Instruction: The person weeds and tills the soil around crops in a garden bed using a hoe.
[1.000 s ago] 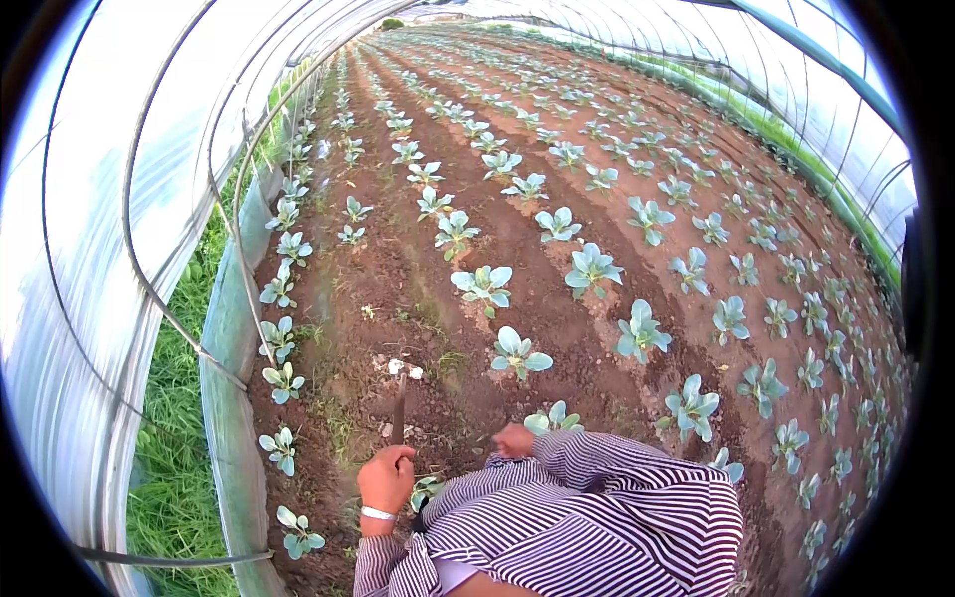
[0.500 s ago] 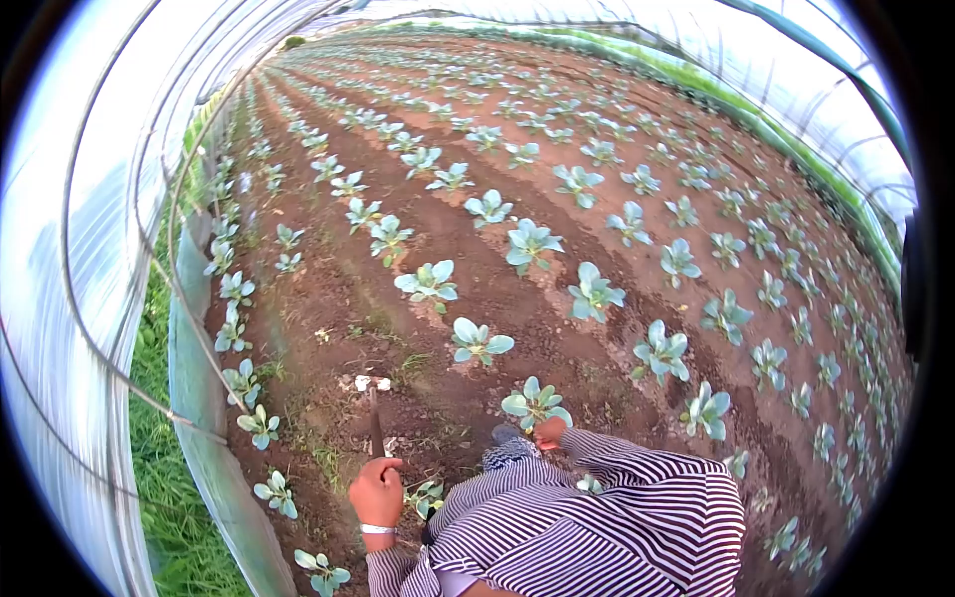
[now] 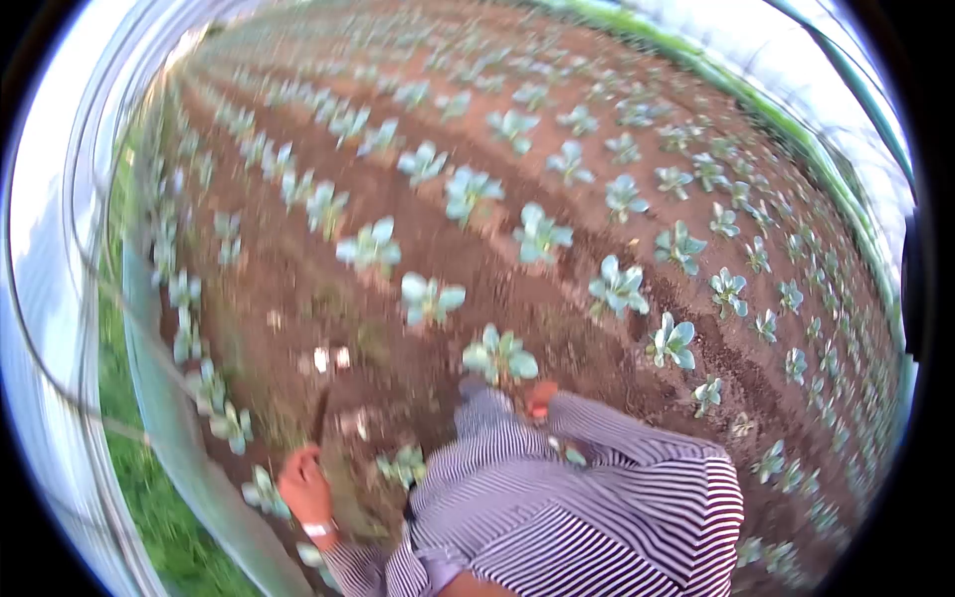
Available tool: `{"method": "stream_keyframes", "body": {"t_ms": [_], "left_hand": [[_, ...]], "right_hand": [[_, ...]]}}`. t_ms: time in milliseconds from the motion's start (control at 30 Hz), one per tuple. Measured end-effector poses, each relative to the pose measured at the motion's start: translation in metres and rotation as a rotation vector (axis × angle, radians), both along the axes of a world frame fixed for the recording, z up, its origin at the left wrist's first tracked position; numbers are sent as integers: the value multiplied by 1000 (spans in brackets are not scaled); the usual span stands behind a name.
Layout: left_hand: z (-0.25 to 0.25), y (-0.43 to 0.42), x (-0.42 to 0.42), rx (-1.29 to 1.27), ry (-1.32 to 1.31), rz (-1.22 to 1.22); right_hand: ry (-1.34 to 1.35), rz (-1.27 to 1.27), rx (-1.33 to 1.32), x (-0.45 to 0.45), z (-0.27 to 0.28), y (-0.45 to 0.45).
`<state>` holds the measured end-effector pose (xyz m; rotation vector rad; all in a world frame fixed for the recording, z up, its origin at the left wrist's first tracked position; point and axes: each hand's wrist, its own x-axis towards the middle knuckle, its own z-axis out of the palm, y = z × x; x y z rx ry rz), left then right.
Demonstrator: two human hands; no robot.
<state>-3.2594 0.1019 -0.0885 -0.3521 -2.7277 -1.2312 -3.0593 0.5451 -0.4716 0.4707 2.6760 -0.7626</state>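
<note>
My left hand [image 3: 305, 485], with a white band at the wrist, is closed around the dark handle of a short hand hoe [image 3: 320, 416]. The handle points away from me over the soil. Pale pieces [image 3: 331, 358] show at its far end, but blur hides the exact shape of the head. My right hand [image 3: 540, 398] is low beside my leg, close to a blue-green leafy seedling [image 3: 499, 355]. Its fingers are smeared, so what it holds, if anything, does not show. Another seedling [image 3: 403, 465] grows between my left hand and my striped clothing.
Rows of similar seedlings [image 3: 542, 235] run across the brown soil [image 3: 288, 259]. On the left, a low translucent sheet [image 3: 184, 448] borders a grass strip [image 3: 169, 527]. Curved hoops and plastic film [image 3: 50, 269] form the tunnel wall. Pale bits lie on the soil near the hoe.
The view has swung and blurred, shifting the plants left and up overall. My left hand and the hoe now appear farther left and slightly lower. My right hand stays beside the same seedling.
</note>
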Motion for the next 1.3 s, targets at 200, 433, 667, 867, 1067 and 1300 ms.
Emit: {"method": "stream_keyframes", "body": {"t_ms": [200, 433, 667, 867, 1067, 1300], "left_hand": [[10, -51, 9, 32, -131, 255], [26, -53, 6, 84, -215, 334], [35, -62, -7, 212, -199, 499], [48, -68, -45, 288, -101, 736], [69, -6, -128, 223, 180, 1017], [73, 122, -202, -119, 420, 772]], "right_hand": [[-223, -237, -670, 41, -16, 24], [-505, -977, -862, 20, 54, -31], [-223, 452, -37, -7, 10, 10], [-18, 903, 204, -189, 3, 42], [-571, -326, -770, -492, 55, 10], [-1258, 64, -930, -623, 100, -137]]}}
